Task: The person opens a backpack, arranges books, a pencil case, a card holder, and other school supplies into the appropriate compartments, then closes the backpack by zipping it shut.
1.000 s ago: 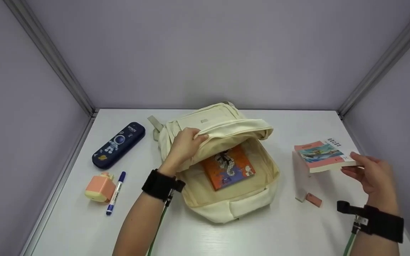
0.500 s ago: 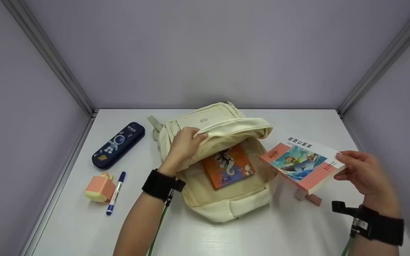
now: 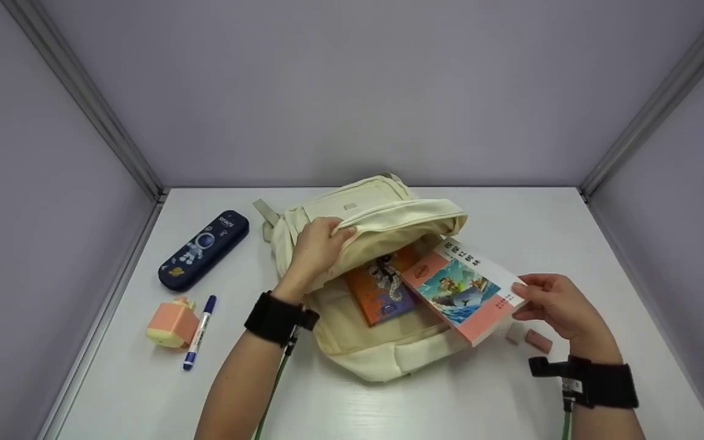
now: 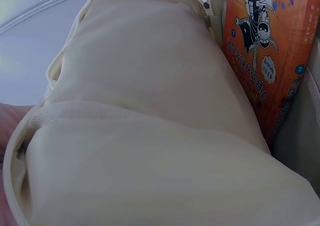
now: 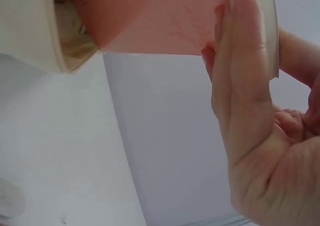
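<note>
A cream backpack [image 3: 364,366] lies on the table with its main compartment unzipped. My left hand [image 3: 317,247] grips the edge of its raised flap, holding the opening up. Inside rests an orange and purple book [image 3: 373,296], partly hidden under the flap and behind a second book. That second one, a pink and white paperback [image 3: 462,290] with a sea scene on its cover, is pinched at its right edge by my right hand [image 3: 557,305], thumb on top and fingers beneath. Its far left corner overlaps the orange book at the bag's mouth. In the right wrist view the paperback's pink back cover [image 5: 150,20] shows.
To the left of the bag lie a navy astronaut pencil case [image 3: 203,250], a pink and yellow bottle-shaped object [image 3: 173,322] and a blue-capped marker [image 3: 199,333]. A small pink and white eraser [image 3: 538,341] lies below my right hand. Grey walls enclose the table's back and sides.
My right hand has carried the paperback leftward from the right side of the table to over the bag's opening, turning its cover up. The left hand stays on the flap.
</note>
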`<action>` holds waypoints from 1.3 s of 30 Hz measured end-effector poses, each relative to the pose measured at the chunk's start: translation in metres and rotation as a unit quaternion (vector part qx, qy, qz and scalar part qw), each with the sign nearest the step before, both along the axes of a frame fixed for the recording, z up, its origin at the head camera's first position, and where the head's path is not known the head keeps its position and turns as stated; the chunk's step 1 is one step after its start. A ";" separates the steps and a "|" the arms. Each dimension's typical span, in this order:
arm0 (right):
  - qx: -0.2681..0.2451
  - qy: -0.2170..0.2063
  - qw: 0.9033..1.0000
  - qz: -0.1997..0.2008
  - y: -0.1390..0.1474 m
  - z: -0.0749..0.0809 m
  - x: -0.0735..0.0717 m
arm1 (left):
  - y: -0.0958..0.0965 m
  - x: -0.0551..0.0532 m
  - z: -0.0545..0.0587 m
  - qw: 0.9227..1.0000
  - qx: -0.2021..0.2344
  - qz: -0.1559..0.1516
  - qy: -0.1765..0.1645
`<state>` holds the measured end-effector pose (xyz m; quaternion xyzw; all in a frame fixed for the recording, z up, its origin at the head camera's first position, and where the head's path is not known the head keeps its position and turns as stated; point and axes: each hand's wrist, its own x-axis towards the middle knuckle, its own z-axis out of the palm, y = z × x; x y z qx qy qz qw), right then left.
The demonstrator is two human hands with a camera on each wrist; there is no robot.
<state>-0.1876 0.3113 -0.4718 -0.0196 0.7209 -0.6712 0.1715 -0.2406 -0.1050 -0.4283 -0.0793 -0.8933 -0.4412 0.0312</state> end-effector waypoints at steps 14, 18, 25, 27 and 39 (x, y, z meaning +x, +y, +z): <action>0.085 -0.078 0.992 -0.045 -0.037 -0.024 -0.015 | 0.000 0.001 -0.001 1.000 -0.003 0.001 0.018; 0.063 -0.096 0.992 -0.049 -0.048 -0.029 -0.018 | 0.000 0.001 -0.001 1.000 -0.003 0.001 0.022; 0.032 -0.105 0.993 -0.049 -0.063 -0.035 -0.022 | 0.001 0.000 -0.001 1.000 -0.006 0.004 0.022; 0.025 -0.103 0.993 -0.042 -0.066 -0.036 -0.022 | 0.001 0.000 -0.001 1.000 -0.008 0.006 0.020; 0.005 -0.055 0.998 0.010 -0.088 -0.046 -0.031 | 0.000 0.000 -0.001 1.000 -0.004 0.004 0.015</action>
